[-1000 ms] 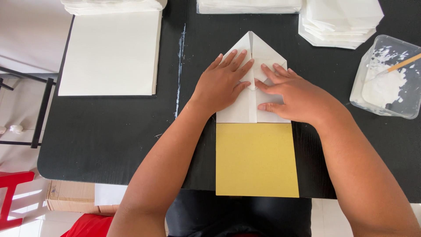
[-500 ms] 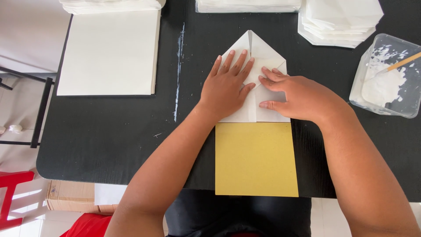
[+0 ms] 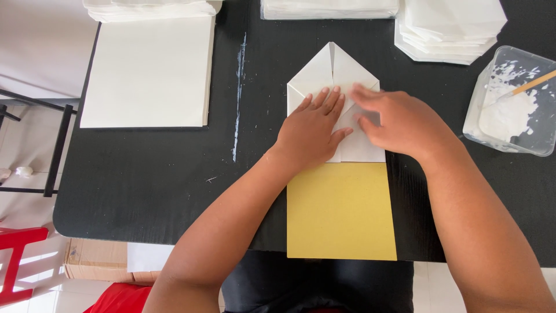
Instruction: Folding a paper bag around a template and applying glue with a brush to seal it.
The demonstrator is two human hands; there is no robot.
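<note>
both hands lie flat on a white folded paper (image 3: 333,69) in the middle of the black desk (image 3: 145,185), neither one gripping anything. the paper has its two far corners folded in so that they meet along a centre seam and form a point toward the far side, and its near edge touches the far edge of a yellow sheet (image 3: 341,211) that lies flat in front of the person and reaches to the near edge of the desk. the left hand (image 3: 310,130) presses palm down on the left half of the folded paper, fingers straight and close together, pointing far. the right hand (image 3: 402,122) lies palm down on the right half, its fingers reaching left across the fold so that the fingertips sit just beside those of the left hand. to the far left a stack of plain white sheets (image 3: 147,72) lies square on the desk, with another white pile (image 3: 150,8) just beyond it at the far edge. a thin white streak (image 3: 238,98) of smeared paste runs near to far on the desk between that stack and the folded paper. at the far edge, more white paper (image 3: 330,8) lies in the middle, and a pile of already folded white pieces (image 3: 449,29) sits far right. at the right a clear plastic tub (image 3: 509,104) holds white paste, with a wooden stick (image 3: 533,84) resting in it.
</note>
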